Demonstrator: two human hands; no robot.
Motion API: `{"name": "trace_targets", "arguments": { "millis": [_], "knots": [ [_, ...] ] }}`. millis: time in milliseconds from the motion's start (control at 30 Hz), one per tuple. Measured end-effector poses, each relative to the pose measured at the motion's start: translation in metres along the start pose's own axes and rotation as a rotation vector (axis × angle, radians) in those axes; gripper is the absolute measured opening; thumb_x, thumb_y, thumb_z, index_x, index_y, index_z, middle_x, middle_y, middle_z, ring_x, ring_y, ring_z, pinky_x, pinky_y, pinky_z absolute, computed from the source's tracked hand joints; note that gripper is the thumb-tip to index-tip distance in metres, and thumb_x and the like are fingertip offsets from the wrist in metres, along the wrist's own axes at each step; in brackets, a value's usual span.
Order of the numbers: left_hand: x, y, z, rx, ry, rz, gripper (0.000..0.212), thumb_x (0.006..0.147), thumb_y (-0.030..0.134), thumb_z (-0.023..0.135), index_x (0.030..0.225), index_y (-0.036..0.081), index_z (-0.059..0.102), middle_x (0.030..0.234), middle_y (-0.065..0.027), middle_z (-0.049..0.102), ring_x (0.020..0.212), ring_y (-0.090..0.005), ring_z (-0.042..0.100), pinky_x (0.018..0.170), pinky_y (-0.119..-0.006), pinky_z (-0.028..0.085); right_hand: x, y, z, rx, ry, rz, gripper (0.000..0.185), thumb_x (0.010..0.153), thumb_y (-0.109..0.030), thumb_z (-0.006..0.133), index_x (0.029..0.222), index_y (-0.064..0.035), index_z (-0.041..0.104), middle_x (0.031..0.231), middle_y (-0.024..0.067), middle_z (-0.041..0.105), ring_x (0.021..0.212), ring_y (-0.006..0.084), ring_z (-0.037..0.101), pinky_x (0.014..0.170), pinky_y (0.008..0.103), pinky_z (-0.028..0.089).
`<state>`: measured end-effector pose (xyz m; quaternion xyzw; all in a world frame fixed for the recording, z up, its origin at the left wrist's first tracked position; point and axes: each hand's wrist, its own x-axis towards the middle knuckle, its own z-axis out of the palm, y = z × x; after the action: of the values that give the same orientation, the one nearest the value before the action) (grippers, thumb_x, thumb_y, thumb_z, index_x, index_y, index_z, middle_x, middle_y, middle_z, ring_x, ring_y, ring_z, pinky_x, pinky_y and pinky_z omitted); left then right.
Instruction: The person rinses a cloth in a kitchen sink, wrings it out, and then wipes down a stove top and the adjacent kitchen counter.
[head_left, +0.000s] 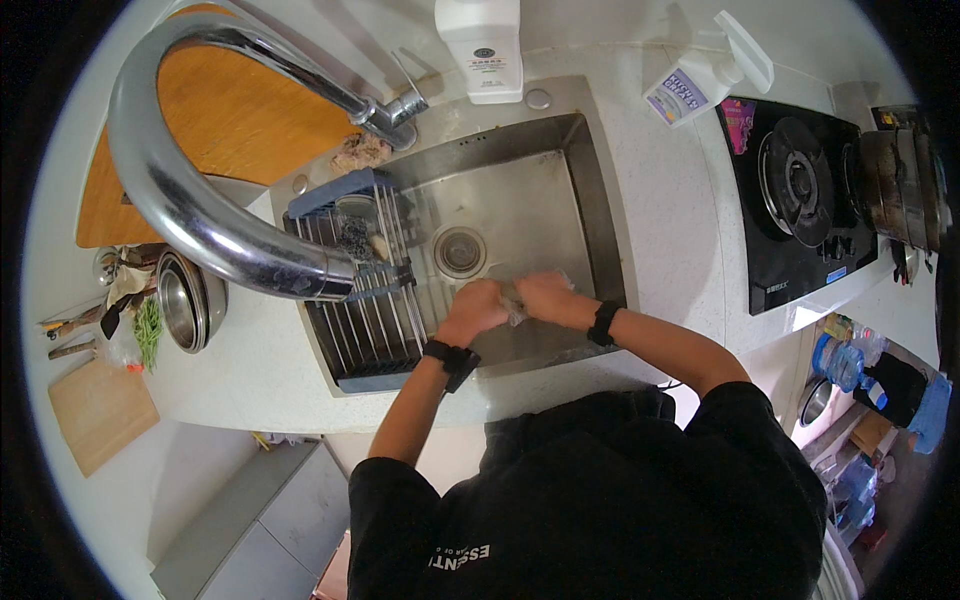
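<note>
Over the front part of the stainless steel sink (517, 180), my left hand (474, 304) and my right hand (551, 298) are closed around a crumpled greyish cloth (514, 304). The cloth shows between the two fists, and a bit of it sticks out beyond the right one. Behind my left hand lies the round sink drain (460, 253). A roll-up metal drying rack (375, 330) covers the sink's left side, and a dark scouring pad (354, 232) rests at its back part.
A large chrome faucet (187, 217) arches over the left. Behind the sink stand a white bottle (480, 52) and a spray bottle (686, 90). A black gas stove (802, 187) is at right. Metal bowls (180, 300), green vegetables (148, 330) and wooden boards (103, 416) are at left.
</note>
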<state>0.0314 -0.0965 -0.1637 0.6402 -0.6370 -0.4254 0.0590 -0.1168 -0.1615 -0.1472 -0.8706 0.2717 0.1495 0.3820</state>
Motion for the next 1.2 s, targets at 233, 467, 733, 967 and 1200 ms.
{"name": "trace_targets", "arguments": {
  "millis": [233, 467, 733, 967, 1200],
  "knots": [
    [0.015, -0.027, -0.007, -0.336, -0.373, -0.069, 0.03, 0.055, 0.009, 0.062, 0.083, 0.0, 0.058, 0.075, -0.0212, 0.058, 0.067, -0.0298, 0.057, 0.063, -0.034, 0.044, 0.018, 0.006, 0.018, -0.139, 0.133, -0.021, 0.027, 0.064, -0.008, 0.057, 0.091, -0.004, 0.053, 0.082, 0.014, 0.059, 0.071, 0.0325, 0.058, 0.059, 0.0409, 0.046],
    [-0.018, -0.001, -0.018, -0.407, 0.139, 0.097, 0.034, 0.063, 0.01, 0.063, 0.093, 0.0, 0.052, 0.086, -0.0178, 0.058, 0.081, -0.0339, 0.054, 0.07, -0.034, 0.043, -0.011, 0.002, -0.023, 0.555, -0.11, -0.084, 0.058, 0.068, -0.002, 0.053, 0.121, 0.0014, 0.03, 0.113, 0.0161, 0.045, 0.104, 0.0282, 0.045, 0.086, 0.0359, 0.037],
    [-0.04, 0.055, -0.05, -0.237, 0.478, 0.141, 0.056, 0.063, 0.009, 0.064, 0.114, 0.002, 0.041, 0.101, -0.0201, 0.051, 0.094, -0.0358, 0.049, 0.079, -0.037, 0.04, -0.031, 0.036, -0.018, 1.639, -0.413, -0.071, 0.074, 0.078, -0.023, 0.059, 0.132, -0.001, 0.013, 0.129, 0.0144, 0.031, 0.117, 0.0201, 0.032, 0.095, 0.0326, 0.031],
    [-0.045, 0.06, -0.025, -0.302, 0.608, 0.135, 0.079, 0.063, 0.003, 0.063, 0.129, 0.004, 0.021, 0.127, -0.0238, 0.029, 0.111, -0.0401, 0.037, 0.088, -0.037, 0.036, -0.027, 0.006, 0.003, 1.848, -0.646, 0.024, 0.063, 0.079, -0.026, 0.06, 0.127, -0.0023, 0.027, 0.122, 0.0066, 0.042, 0.107, 0.0185, 0.043, 0.09, 0.0328, 0.036],
    [-0.054, 0.031, -0.024, 0.21, 0.482, 0.493, 0.068, 0.065, -0.002, 0.056, 0.126, 0.016, 0.031, 0.132, -0.0177, 0.024, 0.11, -0.0383, 0.038, 0.079, -0.036, 0.045, -0.025, -0.005, 0.007, 1.53, -0.389, 0.176, 0.045, 0.069, -0.011, 0.065, 0.107, 0.0031, 0.046, 0.099, 0.0101, 0.055, 0.087, 0.0188, 0.053, 0.073, 0.0298, 0.045]
  ]
}}
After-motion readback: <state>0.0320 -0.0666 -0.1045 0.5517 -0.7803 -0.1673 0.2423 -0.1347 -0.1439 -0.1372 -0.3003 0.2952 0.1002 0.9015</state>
